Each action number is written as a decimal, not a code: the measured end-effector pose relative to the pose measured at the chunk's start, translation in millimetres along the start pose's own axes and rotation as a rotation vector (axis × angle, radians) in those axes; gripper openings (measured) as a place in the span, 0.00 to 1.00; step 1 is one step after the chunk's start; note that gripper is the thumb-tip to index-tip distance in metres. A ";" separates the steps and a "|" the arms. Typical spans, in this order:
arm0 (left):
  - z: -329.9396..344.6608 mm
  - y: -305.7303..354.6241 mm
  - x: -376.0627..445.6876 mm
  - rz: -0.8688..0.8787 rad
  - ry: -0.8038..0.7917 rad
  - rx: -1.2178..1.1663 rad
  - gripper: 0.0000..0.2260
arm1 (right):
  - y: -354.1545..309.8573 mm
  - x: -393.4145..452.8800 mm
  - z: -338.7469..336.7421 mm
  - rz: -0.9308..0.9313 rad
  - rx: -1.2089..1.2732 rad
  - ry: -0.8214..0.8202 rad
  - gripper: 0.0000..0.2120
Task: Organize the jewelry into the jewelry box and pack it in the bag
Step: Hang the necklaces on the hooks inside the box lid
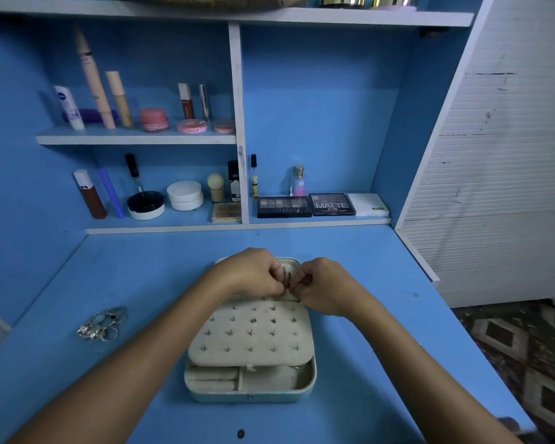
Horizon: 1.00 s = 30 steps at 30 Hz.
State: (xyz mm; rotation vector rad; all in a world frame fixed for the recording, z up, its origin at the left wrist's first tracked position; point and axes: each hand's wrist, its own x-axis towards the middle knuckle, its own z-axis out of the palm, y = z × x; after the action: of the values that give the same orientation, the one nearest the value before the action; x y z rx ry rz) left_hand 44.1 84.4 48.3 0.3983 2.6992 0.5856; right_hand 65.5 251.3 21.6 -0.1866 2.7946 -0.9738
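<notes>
Here, both hands [289, 280] pinching something tiny above the open jewelry box [250, 363].

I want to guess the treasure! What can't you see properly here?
- Head view: the tiny piece pinched between left hand and right hand, hidden by fingers.
- The jewelry box lid, covered by both hands.
- The pile of rings: too small to count.

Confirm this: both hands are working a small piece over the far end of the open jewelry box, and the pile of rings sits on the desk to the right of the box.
Not quite. The head view shows the pile of rings on the desk to the left of the jewelry box, not the right. The rest stands: the left hand and right hand pinch a small piece over the far end of the open box.
</notes>
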 end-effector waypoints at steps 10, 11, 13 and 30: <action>9.9 -3.5 -6.0 0.103 0.136 0.066 0.05 | 9.0 -7.6 -7.7 -0.065 0.001 0.011 0.07; 10.1 -2.9 -6.2 0.115 0.151 0.066 0.05 | 10.7 -10.3 -10.7 -0.086 0.005 0.028 0.07; 10.7 -0.5 -5.3 0.146 0.184 0.045 0.05 | 15.1 -16.1 -18.4 -0.107 0.028 0.073 0.06; 48.9 76.3 1.6 0.369 0.038 -0.008 0.02 | 74.4 -82.9 -64.6 0.099 -0.109 0.168 0.03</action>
State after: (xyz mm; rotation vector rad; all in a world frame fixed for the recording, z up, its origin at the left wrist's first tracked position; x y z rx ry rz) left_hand 76.7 168.6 39.8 0.9023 2.6735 0.7073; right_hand 128.7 362.7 35.1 0.0213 2.9791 -0.8518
